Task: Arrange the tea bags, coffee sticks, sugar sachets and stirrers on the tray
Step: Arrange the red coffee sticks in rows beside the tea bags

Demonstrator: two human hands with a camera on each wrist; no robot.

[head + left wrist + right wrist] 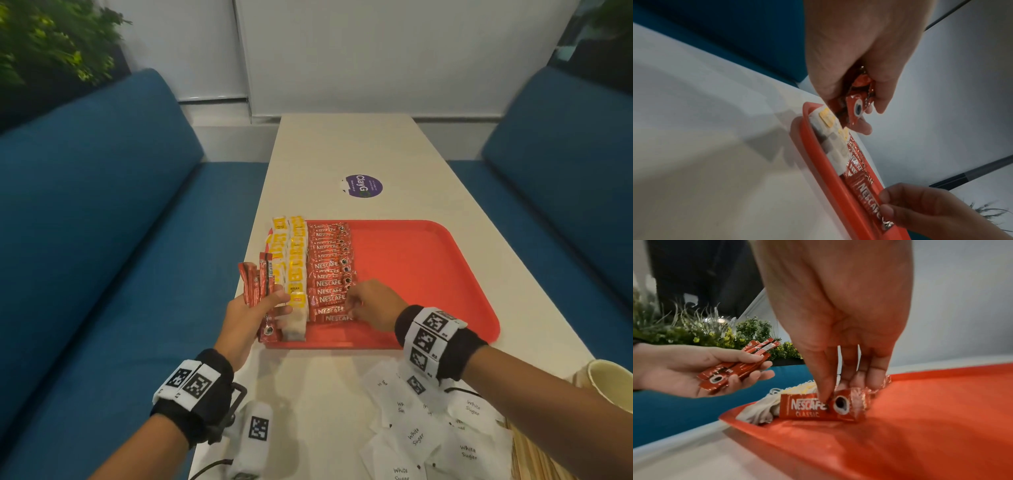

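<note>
A red tray (pixel 428 274) lies on the white table. At its left end stand two rows of yellow and white tea bags (pixel 296 260) and a row of red coffee sticks (pixel 330 270). My left hand (pixel 274 308) hovers over the tray's near left corner and grips a bundle of coffee sticks (pixel 262 281), seen close in the left wrist view (pixel 856 105). My right hand (pixel 838 386) pinches the nearest coffee stick (pixel 807 407), which lies flat on the tray (pixel 920 418) at the near end of the row. Beside it lie tea bags (pixel 760 410).
Several white sugar sachets (pixel 428 435) lie loose on the table under my right wrist. A paper cup (pixel 609 383) and wooden stirrers (pixel 534 459) sit at the near right edge. The tray's right half is bare. Blue benches flank the table.
</note>
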